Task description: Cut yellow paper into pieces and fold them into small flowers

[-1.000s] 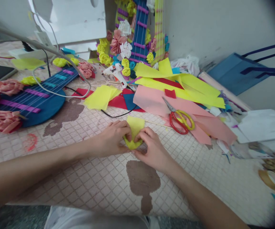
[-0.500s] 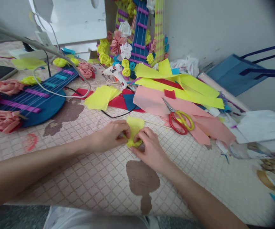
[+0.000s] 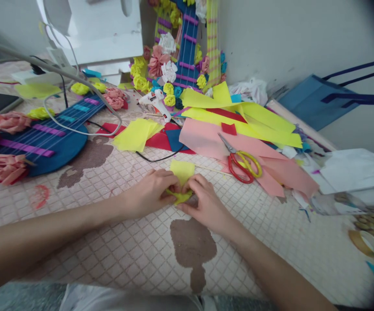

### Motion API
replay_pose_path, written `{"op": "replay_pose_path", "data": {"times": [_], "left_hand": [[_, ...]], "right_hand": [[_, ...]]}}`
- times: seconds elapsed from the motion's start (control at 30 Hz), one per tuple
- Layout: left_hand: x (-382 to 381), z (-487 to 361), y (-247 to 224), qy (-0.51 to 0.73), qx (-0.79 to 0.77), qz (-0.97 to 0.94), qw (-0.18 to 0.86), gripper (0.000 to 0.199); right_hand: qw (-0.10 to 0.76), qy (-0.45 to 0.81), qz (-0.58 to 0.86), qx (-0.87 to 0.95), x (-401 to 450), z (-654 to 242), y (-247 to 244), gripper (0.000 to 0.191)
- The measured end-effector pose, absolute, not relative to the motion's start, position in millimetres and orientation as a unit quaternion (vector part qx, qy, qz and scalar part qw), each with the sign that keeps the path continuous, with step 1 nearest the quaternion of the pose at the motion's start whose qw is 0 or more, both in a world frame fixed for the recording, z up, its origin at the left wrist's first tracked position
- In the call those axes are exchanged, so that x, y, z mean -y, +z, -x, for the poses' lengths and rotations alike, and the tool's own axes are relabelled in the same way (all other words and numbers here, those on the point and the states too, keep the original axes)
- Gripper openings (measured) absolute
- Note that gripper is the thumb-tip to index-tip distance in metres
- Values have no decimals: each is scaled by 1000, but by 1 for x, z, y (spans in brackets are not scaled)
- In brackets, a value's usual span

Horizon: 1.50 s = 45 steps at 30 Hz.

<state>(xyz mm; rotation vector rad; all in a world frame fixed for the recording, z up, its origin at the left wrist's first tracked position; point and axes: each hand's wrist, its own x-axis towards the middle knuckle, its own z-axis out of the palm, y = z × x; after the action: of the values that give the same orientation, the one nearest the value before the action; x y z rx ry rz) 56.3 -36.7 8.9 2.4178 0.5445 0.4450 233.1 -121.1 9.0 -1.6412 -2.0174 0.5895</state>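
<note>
On the grid-patterned tablecloth (image 3: 125,246), we are pinching a yellow piece (image 3: 183,170), left hand (image 3: 152,190) and right hand (image 3: 208,205) each gripping its lower part with fingers drawn in; our left fingertips are sitting nearer the right ones than half a second ago. Beyond, scissors (image 3: 233,150) are lying on pink sheets (image 3: 202,138), before a pale wall (image 3: 271,39).

Grey wall (image 3: 287,47), diamond-patterned table cover (image 3: 125,255), darker floor (image 3: 31,298) below.

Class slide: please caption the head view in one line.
Left hand and right hand pinch a small yellow sheet, with scissors and a glue gun lying beyond.
</note>
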Motion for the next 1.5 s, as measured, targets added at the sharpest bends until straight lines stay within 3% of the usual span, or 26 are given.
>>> {"op": "replay_pose_path", "data": {"times": [0.2,0.6,0.73,0.83,0.97,1.13,1.27,1.4,1.5], "left_hand": [[34,-55,8,163,-219,-909,316,13],[35,-51,11,178,-225,-890,355,27],[27,-46,16,141,-155,-897,389,3],[21,-44,17,123,-125,-899,401,4],[18,-42,18,123,-130,-897,405,28],[20,-43,18,120,-120,-902,397,5],[21,-44,18,132,-153,-899,389,26],[18,-44,20,107,-106,-910,386,7],[14,-43,22,87,-93,-909,397,10]], "right_hand": [[254,256,587,725,121,-240,14,5],[252,271,591,717,121,-239,14,15],[241,329,539,737,120,-251,18,14],[237,348,514,747,120,-258,19,14],[240,352,507,749,119,-261,18,21],[243,347,510,749,119,-259,17,16],[248,343,508,750,119,-259,18,13],[247,349,507,748,119,-260,19,13],[258,349,504,747,119,-259,18,12]]}}
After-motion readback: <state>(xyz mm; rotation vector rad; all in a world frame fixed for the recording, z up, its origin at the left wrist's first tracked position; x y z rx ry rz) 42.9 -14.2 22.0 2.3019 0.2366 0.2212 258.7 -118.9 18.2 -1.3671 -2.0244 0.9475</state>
